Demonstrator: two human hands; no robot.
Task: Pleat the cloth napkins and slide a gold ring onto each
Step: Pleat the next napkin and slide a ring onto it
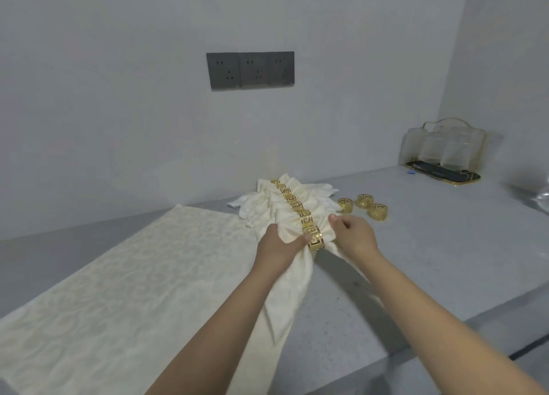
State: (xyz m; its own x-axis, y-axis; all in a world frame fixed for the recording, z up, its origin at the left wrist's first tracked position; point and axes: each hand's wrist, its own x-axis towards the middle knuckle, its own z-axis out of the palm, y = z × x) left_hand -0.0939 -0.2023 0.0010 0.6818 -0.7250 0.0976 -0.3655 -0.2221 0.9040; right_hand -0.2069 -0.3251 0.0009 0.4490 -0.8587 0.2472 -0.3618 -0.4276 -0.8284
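A: Cloth, soft and limp. We have the napkin (pixel 292 264) at the centre of the counter (pixel 416 261), its gold ring (pixel 315 239) at the near end of the ringed row (pixel 289 201).

B: Our left hand (pixel 280 246) pinches the pleats beside the ring; our right hand (pixel 353 234) curls its fingers on the cloth at the ring's other side. Grip close to the ring, we judge, or the folds slump.

A: Containers?

B: A tray (pixel 445 176) at two o'clock holds clear glasses (pixel 436 148). Three spare rings (pixel 364 206) lie loose on the counter at one o'clock.
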